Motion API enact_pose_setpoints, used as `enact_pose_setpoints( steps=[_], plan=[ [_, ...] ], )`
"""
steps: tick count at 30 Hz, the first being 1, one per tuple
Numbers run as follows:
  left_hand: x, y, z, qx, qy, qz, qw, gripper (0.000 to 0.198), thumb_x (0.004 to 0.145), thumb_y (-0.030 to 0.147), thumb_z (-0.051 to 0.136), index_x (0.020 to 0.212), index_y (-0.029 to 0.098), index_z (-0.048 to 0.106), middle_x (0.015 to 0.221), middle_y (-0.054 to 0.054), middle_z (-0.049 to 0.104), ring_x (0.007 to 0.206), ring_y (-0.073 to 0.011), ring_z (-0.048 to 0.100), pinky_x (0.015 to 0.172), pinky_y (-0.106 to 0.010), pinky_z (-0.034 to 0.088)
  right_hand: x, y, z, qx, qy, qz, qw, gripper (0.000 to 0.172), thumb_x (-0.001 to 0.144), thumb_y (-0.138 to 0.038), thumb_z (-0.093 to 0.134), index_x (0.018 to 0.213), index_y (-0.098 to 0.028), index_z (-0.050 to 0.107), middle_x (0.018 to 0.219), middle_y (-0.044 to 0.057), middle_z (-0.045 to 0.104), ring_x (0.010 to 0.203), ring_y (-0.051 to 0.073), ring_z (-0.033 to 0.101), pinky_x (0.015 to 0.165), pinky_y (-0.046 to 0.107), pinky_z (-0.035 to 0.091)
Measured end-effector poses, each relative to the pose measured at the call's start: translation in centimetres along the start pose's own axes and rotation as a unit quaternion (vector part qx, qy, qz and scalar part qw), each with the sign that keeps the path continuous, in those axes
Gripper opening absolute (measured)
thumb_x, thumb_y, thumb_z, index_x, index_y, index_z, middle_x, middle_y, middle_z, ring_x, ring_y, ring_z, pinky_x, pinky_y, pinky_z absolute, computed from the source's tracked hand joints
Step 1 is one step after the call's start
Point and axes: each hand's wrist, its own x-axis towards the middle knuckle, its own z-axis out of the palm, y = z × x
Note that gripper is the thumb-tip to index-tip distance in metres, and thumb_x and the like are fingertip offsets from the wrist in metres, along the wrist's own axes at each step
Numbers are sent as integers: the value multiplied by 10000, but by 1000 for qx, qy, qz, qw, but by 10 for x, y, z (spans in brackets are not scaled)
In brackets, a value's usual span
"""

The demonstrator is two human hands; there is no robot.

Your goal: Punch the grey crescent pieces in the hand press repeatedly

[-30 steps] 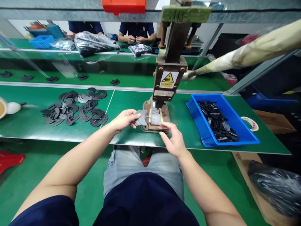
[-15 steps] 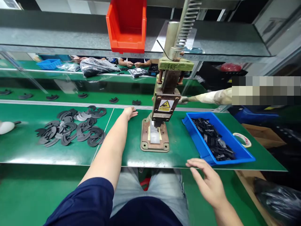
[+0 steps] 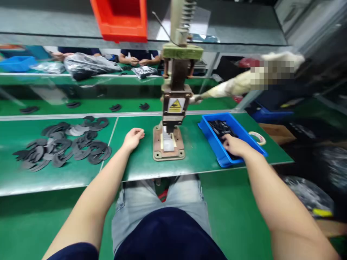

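Note:
My right hand (image 3: 235, 145) reaches into the blue bin (image 3: 251, 146) with its fingers curled down among small black parts (image 3: 221, 127). The fingertips are partly hidden, so what they grip cannot be made out. Over the green table, left of the press, my left hand (image 3: 133, 139) has its fingers drawn together, and nothing shows in them. The hand press (image 3: 175, 104) stands between both hands, with a pale metal fixture (image 3: 168, 142) on its base. To the left of my left hand lies a pile of flat, dark curved pieces (image 3: 58, 144).
The press's wrapped lever (image 3: 230, 86) sticks out to the right, above the bin. A tape roll (image 3: 257, 138) lies beside the bin. Several dark curved parts sit on the green strip (image 3: 94, 108) behind the table. A red bin (image 3: 121, 25) hangs overhead. Other people's hands (image 3: 138, 61) are across.
My right hand has moved from the table's front edge into the blue bin. My left hand has drawn back from the far rail, and its spread fingers have closed. The view has shifted.

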Motion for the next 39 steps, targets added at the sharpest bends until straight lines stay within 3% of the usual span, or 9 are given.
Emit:
enact_pose_setpoints(
  steps=[4, 9, 14, 17, 21, 24, 27, 33, 39],
  plan=[
    [-25, -10, -13, 11, -30, 3, 999, 248, 911, 347, 823, 1014, 140, 730, 1035, -98, 783, 968, -184, 784, 1046, -423, 636, -3, 4, 6, 19, -15, 48, 999, 460, 994, -516, 649, 1300, -172, 642, 1288, 90, 679, 1162, 180, 672, 1028, 422, 623],
    [-55, -9, -25, -21, -48, -19, 998, 381, 854, 455, 877, 1026, 151, 725, 1127, -115, 779, 1026, -224, 798, 978, -424, 673, -19, 12, -6, 70, 100, 51, 991, 437, 972, -517, 669, 1248, -178, 666, 1144, 62, 718, 1064, 172, 683, 1031, 431, 597],
    [-75, 8, -31, -32, 33, 62, 997, 449, 815, 520, 876, 1035, 171, 697, 1109, -79, 755, 954, -189, 787, 826, -339, 681, -30, 9, -18, 196, 261, 2, 945, 437, 899, -411, 684, 1299, -235, 670, 1019, 59, 709, 914, 194, 665, 1028, 456, 574],
    [-88, 18, -26, -16, 76, 122, 990, 435, 829, 525, 862, 1015, 173, 688, 1081, -76, 750, 927, -169, 767, 764, -283, 651, -35, -19, -12, 314, 301, -43, 900, 435, 911, -467, 669, 1273, -226, 646, 1018, 61, 711, 856, 180, 687, 937, 428, 626],
    [-121, 25, -2, 46, 48, 194, 979, 325, 922, 468, 807, 1063, 191, 715, 1097, -81, 757, 936, -165, 743, 774, -274, 614, -59, -96, 21, 456, 263, -139, 839, 358, 989, -515, 606, 1216, -240, 632, 1147, 68, 758, 963, 167, 760, 951, 396, 667],
    [-157, 29, 24, 91, -38, 252, 963, 256, 959, 388, 791, 1148, 225, 737, 1098, -70, 763, 919, -157, 727, 832, -293, 600, -85, -160, 54, 519, 201, -203, 806, 294, 997, -488, 628, 1174, -262, 693, 1152, 50, 780, 981, 163, 766, 945, 382, 675],
    [-188, 37, 44, 101, -133, 283, 944, 315, 965, 336, 792, 1259, 243, 729, 1108, -74, 773, 863, -155, 723, 804, -304, 605, -107, -202, 80, 561, 170, -239, 775, 222, 981, -435, 672, 1138, -292, 738, 1150, 35, 775, 1029, 166, 751, 965, 373, 661],
    [-210, 48, 50, 117, -176, 308, 927, 179, 983, 282, 771, 1150, 218, 775, 975, -51, 787, 801, -141, 713, 724, -272, 587, -118, -221, 100, 598, 135, -278, 739, 176, 959, -385, 706, 1098, -296, 767, 1098, 40, 765, 1065, 182, 725, 1013, 404, 634],
    [-210, 39, 45, 120, -189, 262, 939, 183, 987, 330, 764, 1147, 241, 770, 974, -55, 789, 786, -157, 726, 723, -304, 615, -115, -215, 104, 592, 124, -274, 748, 195, 955, -404, 704, 1110, -305, 769, 1108, 45, 764, 1061, 191, 723, 1020, 422, 633]
  ],
)
